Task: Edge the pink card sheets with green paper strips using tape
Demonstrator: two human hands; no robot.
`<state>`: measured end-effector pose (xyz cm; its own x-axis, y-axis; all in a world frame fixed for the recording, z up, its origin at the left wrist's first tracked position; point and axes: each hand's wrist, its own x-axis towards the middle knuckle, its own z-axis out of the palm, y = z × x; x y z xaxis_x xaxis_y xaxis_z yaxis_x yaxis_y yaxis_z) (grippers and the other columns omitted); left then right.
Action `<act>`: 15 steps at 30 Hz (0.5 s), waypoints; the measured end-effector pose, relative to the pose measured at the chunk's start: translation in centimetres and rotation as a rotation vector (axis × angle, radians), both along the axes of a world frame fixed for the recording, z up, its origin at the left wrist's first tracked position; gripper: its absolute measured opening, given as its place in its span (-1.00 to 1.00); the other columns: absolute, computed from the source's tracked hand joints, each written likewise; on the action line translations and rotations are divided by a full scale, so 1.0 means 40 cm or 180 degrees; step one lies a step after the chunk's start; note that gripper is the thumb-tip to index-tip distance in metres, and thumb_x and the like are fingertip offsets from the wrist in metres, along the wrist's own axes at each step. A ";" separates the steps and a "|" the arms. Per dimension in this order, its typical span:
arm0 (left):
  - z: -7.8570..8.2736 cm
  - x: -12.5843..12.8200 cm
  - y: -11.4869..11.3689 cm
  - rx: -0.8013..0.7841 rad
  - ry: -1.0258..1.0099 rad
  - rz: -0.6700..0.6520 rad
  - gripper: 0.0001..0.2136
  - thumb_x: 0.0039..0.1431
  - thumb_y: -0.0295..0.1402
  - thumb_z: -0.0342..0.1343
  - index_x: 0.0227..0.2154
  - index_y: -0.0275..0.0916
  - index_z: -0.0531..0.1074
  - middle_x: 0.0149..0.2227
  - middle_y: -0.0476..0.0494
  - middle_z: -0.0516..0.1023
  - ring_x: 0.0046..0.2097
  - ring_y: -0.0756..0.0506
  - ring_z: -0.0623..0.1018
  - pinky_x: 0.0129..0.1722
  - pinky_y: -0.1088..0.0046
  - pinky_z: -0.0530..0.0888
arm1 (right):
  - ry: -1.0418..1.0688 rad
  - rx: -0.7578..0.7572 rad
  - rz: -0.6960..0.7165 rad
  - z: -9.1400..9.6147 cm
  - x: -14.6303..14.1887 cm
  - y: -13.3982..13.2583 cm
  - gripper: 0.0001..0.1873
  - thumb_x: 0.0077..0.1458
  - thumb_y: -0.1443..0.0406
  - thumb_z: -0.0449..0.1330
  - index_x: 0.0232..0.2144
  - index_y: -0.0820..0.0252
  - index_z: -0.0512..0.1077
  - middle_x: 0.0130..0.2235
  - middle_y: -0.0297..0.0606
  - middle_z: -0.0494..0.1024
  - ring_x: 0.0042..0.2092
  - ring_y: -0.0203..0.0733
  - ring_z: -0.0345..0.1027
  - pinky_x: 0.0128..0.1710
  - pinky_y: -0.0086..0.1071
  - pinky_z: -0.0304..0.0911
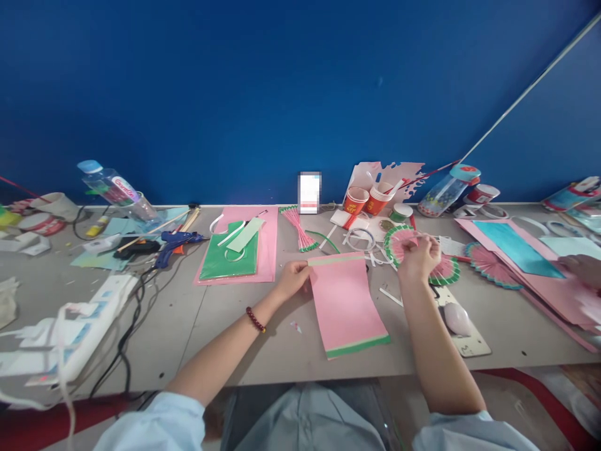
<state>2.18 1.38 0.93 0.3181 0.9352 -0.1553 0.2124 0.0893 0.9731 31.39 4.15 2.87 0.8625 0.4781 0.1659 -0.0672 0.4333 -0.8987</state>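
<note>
A pink paper sheet (346,304) with green strips along its far and near edges lies on the grey table (220,338) in front of me. My left hand (295,277) pinches the sheet's far left corner, fingers closed on it. My right hand (419,254) is closed on a folded pink piece beside a round pink-and-green pleated paper fan (399,241). A second pleated fan piece (445,270) lies just right of that hand.
Left: blue glue gun (176,241), power strip (96,319) with cables, tipped water bottle (115,188). Green card on pink paper (235,250), folded pink strips (298,228), red paper cups (369,200) behind. Another person's hand (585,269) rests on pink sheets at right.
</note>
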 end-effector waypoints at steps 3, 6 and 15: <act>0.007 -0.004 0.004 -0.0015 0.0238 0.0021 -0.79 0.02 -0.34 -0.09 -0.67 -0.24 0.22 -0.72 0.10 0.28 -0.75 0.10 0.24 -0.74 0.59 0.07 | -0.0106 0.0171 -0.0344 0.002 0.044 0.005 -0.76 0.05 0.10 0.04 -0.38 0.08 0.07 -0.50 -0.51 0.29 -0.58 -0.39 0.31 -0.56 -0.47 0.22; 0.019 -0.011 0.008 0.0015 0.0531 -0.0045 -0.81 0.01 -0.39 -0.11 -0.66 -0.24 0.23 -0.76 0.10 0.29 -0.76 0.10 0.22 -0.71 0.59 0.09 | -0.0565 0.0044 -0.0341 0.004 0.041 0.009 -0.77 0.04 0.09 0.04 -0.37 0.09 0.13 -0.49 -0.48 0.30 -0.50 -0.32 0.39 -0.48 -0.41 0.29; 0.072 -0.028 -0.016 0.0714 0.2058 -0.0332 -0.80 -0.01 -0.37 -0.02 -0.69 -0.24 0.33 -0.64 -0.08 0.41 -0.52 -0.06 0.42 -0.50 0.47 0.17 | -0.2594 -0.1382 0.0793 -0.006 -0.045 -0.016 -0.75 -0.08 0.20 0.12 -0.40 0.22 0.51 -0.40 -0.20 0.56 -0.37 -0.16 0.40 -0.28 -0.30 0.28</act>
<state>1.06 0.73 3.81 0.3169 0.9365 -0.1503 0.7527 -0.1518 0.6407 29.60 3.51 2.65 0.4252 0.7934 0.4355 0.6050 0.1087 -0.7888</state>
